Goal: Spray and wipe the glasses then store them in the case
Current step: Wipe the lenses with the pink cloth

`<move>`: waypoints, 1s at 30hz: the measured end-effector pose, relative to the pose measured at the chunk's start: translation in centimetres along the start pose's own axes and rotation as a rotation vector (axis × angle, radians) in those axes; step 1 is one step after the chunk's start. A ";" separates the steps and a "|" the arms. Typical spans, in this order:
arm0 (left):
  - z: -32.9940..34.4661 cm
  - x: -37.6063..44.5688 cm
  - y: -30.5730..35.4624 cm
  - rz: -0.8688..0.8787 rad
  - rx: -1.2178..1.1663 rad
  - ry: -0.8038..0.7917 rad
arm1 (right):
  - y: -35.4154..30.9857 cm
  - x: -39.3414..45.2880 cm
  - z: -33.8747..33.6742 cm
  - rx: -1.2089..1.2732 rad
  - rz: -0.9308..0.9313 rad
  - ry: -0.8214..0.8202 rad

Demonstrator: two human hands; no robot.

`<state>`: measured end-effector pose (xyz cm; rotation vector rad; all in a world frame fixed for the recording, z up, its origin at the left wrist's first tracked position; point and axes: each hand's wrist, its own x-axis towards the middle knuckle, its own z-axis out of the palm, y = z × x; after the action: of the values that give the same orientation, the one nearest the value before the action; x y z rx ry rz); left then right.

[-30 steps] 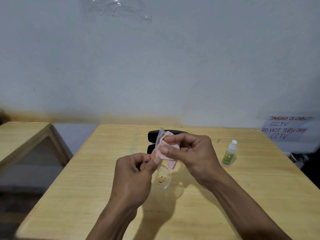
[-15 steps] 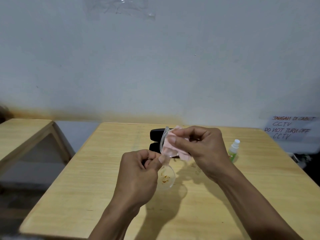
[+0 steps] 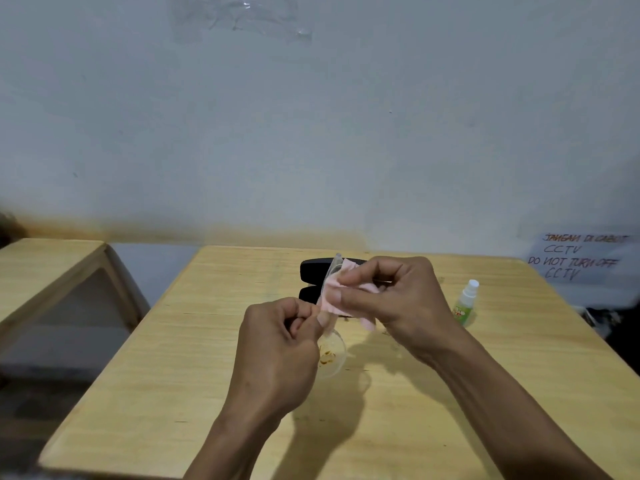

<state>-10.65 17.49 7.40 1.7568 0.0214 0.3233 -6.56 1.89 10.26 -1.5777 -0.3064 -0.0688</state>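
Clear-framed glasses point(image 3: 331, 348) pinched by left hand point(image 3: 277, 348) | upper lens gripped through pink wiping cloth point(image 3: 332, 299) by right hand point(image 3: 398, 299) | above wooden counter point(image 3: 173, 375)

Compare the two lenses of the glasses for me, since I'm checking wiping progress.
The upper lens is pinched in the pink cloth by the right hand; the lower lens hangs bare below the left hand. The upper lens shows edge-on; the lower faces the camera, with orange marks in it. Both are clear.
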 end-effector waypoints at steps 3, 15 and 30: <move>0.2 0.0 0.3 0.020 0.018 0.020 | -0.1 0.5 0.7 0.135 0.008 0.095; -0.1 0.1 0.6 0.003 -0.014 0.025 | -0.2 0.6 0.9 0.148 0.013 0.121; -0.7 0.4 0.8 -0.004 -0.036 -0.018 | 0.1 0.9 -0.9 0.056 -0.072 0.067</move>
<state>-10.60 18.01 8.39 1.7239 0.0067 0.3032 -5.58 1.09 10.43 -1.5055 -0.3100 -0.1665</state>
